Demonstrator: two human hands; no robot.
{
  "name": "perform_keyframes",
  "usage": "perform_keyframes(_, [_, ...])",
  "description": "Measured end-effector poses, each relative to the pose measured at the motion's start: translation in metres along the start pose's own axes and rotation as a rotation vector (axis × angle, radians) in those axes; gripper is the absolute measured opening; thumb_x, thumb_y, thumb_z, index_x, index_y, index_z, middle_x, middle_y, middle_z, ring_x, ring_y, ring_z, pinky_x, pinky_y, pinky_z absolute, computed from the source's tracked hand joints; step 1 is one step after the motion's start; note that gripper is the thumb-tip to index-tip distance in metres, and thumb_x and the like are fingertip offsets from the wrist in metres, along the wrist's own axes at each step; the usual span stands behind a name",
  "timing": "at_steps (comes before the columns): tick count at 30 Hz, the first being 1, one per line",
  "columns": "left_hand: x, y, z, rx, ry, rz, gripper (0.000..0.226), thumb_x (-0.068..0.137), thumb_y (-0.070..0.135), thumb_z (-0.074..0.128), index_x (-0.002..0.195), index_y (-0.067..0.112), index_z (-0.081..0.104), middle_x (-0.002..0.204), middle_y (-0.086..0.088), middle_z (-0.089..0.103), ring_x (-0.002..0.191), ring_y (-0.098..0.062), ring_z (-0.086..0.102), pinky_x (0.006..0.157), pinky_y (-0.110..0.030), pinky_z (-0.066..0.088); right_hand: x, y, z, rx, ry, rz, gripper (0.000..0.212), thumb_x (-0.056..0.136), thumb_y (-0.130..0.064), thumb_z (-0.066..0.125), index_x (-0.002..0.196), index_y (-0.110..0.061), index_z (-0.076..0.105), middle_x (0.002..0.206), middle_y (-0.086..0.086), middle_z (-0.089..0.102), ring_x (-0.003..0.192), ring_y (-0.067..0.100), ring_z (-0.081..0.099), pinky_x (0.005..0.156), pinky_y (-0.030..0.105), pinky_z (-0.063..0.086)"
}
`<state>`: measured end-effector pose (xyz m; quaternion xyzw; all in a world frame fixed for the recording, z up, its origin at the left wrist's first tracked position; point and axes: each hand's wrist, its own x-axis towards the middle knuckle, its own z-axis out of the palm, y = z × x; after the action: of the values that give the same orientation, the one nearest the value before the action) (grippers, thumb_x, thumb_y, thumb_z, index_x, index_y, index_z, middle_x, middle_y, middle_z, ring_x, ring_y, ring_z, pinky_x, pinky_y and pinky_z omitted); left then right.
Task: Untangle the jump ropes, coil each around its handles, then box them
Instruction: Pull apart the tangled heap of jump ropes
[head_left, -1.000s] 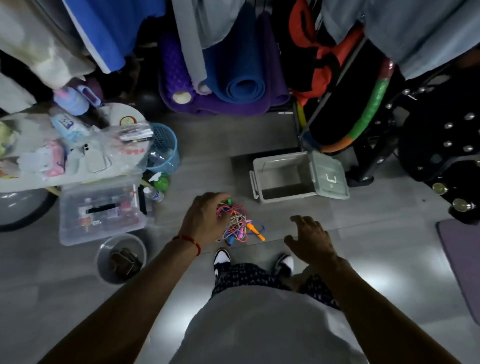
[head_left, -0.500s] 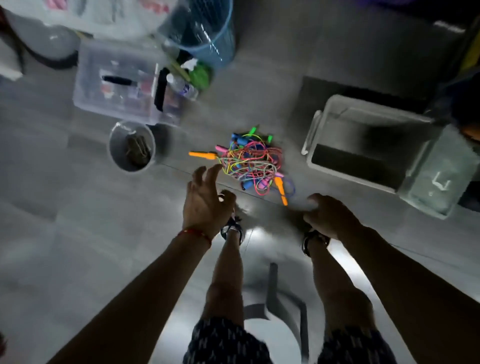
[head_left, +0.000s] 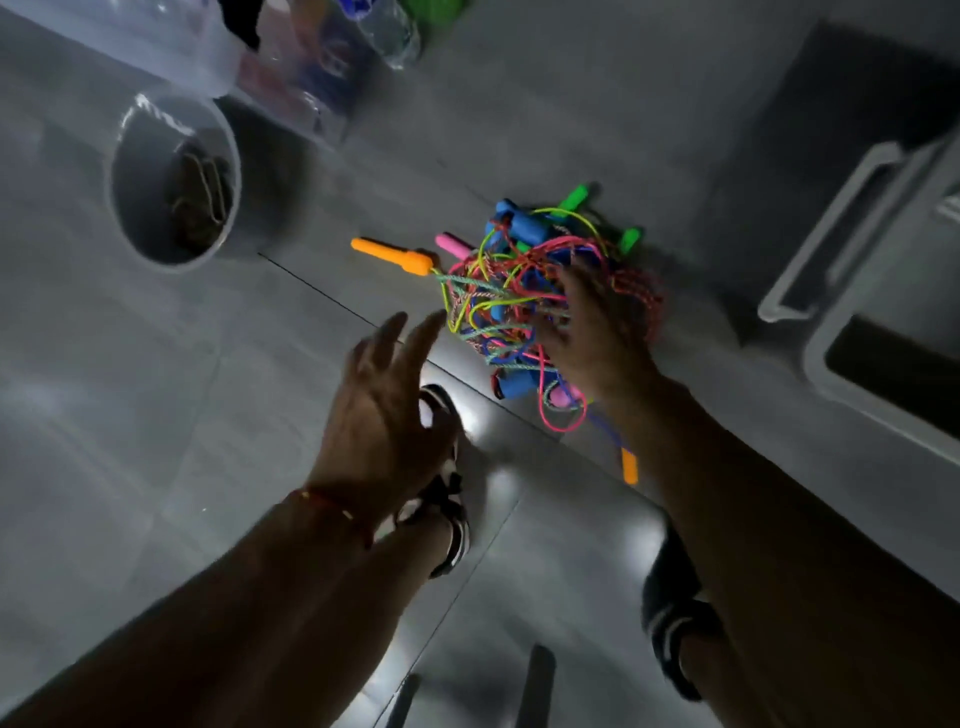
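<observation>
A tangle of jump ropes (head_left: 493, 301) in red, yellow, teal and pink cord lies on the grey floor. Handles stick out of it: orange (head_left: 395, 254), pink (head_left: 453, 244), blue (head_left: 522, 223) and green (head_left: 574, 197). A second orange handle (head_left: 629, 466) lies near my right forearm. My right hand (head_left: 597, 338) rests on the right side of the tangle, its spread fingers among the cords. My left hand (head_left: 384, 415) hovers open just left of the tangle, fingertips near the cords. The open grey box (head_left: 831, 249) stands at the right edge.
A grey bucket (head_left: 171, 182) with dark objects inside stands at the upper left. Behind it sit a clear plastic container (head_left: 182, 41) and a bottle (head_left: 389, 31). My sandalled feet (head_left: 441, 493) are planted just below the tangle.
The view has dropped closer to the floor. My right hand has moved forward onto the tangle, and my left hand has reached toward its left edge.
</observation>
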<state>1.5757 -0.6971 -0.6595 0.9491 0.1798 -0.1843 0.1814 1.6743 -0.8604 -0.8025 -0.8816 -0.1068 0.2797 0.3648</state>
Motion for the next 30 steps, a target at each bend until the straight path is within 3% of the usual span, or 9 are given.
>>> perform_keyframes(4, [0.045, 0.002, -0.014, 0.404, 0.04, 0.024, 0.082, 0.075, 0.046, 0.047, 0.153, 0.022, 0.034, 0.158, -0.014, 0.031, 0.142, -0.036, 0.03, 0.1, -0.05, 0.04, 0.094, -0.01, 0.021, -0.178, 0.027, -0.126, 0.048, 0.101, -0.017, 0.044, 0.148, -0.007, 0.041, 0.158, 0.015, 0.035, 0.141, 0.033, 0.04, 0.115, 0.039, 0.032])
perform_keyframes(6, [0.045, 0.001, -0.019, 0.534, -0.023, 0.044, 0.084, 0.076, 0.045, 0.05, 0.154, 0.024, 0.029, 0.162, -0.014, 0.022, 0.147, -0.035, 0.023, 0.106, -0.052, 0.036, 0.12, -0.014, 0.024, -0.286, 0.008, -0.082, 0.041, 0.1, -0.015, 0.046, 0.14, -0.01, 0.046, 0.147, 0.017, 0.048, 0.133, 0.035, 0.048, 0.106, 0.041, 0.039])
perform_keyframes(8, [0.042, 0.002, -0.023, 0.55, -0.031, 0.033, 0.08, 0.081, 0.045, 0.048, 0.155, 0.025, 0.026, 0.164, -0.013, 0.018, 0.149, -0.034, 0.018, 0.11, -0.053, 0.033, 0.128, -0.01, 0.028, -0.425, 0.006, -0.065, 0.033, 0.098, -0.025, 0.052, 0.128, -0.013, 0.054, 0.132, 0.015, 0.058, 0.126, 0.036, 0.051, 0.102, 0.043, 0.039])
perform_keyframes(11, [0.024, 0.014, -0.033, 0.542, 0.02, 0.086, 0.079, 0.08, 0.05, 0.037, 0.154, 0.026, 0.029, 0.163, -0.013, 0.022, 0.148, -0.034, 0.02, 0.111, -0.053, 0.031, 0.109, -0.002, 0.033, -0.562, 0.05, -0.106, 0.036, 0.092, -0.033, 0.061, 0.123, -0.016, 0.059, 0.127, 0.012, 0.057, 0.126, 0.035, 0.047, 0.105, 0.046, 0.033])
perform_keyframes(15, [-0.01, 0.03, -0.049, 0.571, 0.017, 0.091, 0.081, 0.076, 0.052, 0.024, 0.151, 0.024, 0.032, 0.159, -0.012, 0.024, 0.145, -0.033, 0.02, 0.106, -0.049, 0.032, 0.061, -0.018, 0.012, -0.416, 0.175, -0.216, 0.035, 0.089, -0.025, 0.064, 0.122, -0.013, 0.058, 0.118, 0.016, 0.061, 0.11, 0.04, 0.059, 0.089, 0.047, 0.046])
perform_keyframes(19, [-0.039, 0.038, -0.064, 0.42, 0.066, 0.143, 0.068, 0.087, 0.058, 0.046, 0.144, 0.022, 0.042, 0.15, -0.01, 0.037, 0.14, -0.032, 0.028, 0.104, -0.049, 0.036, -0.025, -0.048, -0.031, -0.322, 0.253, -0.29, 0.041, 0.089, -0.028, 0.062, 0.129, -0.024, 0.057, 0.118, 0.01, 0.063, 0.11, 0.036, 0.062, 0.094, 0.047, 0.05])
perform_keyframes(22, [-0.053, 0.032, -0.072, 0.224, -0.05, 0.232, 0.085, 0.074, 0.065, 0.053, 0.146, 0.021, 0.045, 0.15, -0.009, 0.045, 0.139, -0.03, 0.039, 0.111, -0.043, 0.038, -0.108, -0.068, -0.05, -0.341, 0.335, -0.331, 0.043, 0.088, -0.024, 0.062, 0.13, -0.021, 0.059, 0.12, 0.011, 0.062, 0.113, 0.035, 0.06, 0.096, 0.045, 0.049])
perform_keyframes(26, [-0.083, 0.031, -0.069, -0.091, -0.308, 0.418, 0.07, 0.089, 0.029, 0.07, 0.15, 0.016, 0.039, 0.153, -0.005, 0.045, 0.137, -0.016, 0.046, 0.114, -0.027, 0.033, -0.198, -0.093, -0.067, -0.289, 0.411, -0.339, 0.033, 0.085, -0.028, 0.071, 0.116, -0.019, 0.068, 0.107, 0.01, 0.069, 0.103, 0.031, 0.066, 0.089, 0.041, 0.052])
perform_keyframes(30, [-0.115, 0.036, -0.063, -0.464, -0.366, 0.594, 0.04, 0.089, 0.022, 0.069, 0.116, -0.006, 0.059, 0.106, -0.028, 0.066, 0.095, -0.021, 0.055, 0.085, -0.044, 0.05, -0.258, -0.129, -0.094, -0.19, 0.523, -0.25, 0.024, 0.082, -0.047, 0.075, 0.084, -0.028, 0.061, 0.074, -0.008, 0.064, 0.07, 0.01, 0.058, 0.068, 0.028, 0.045])
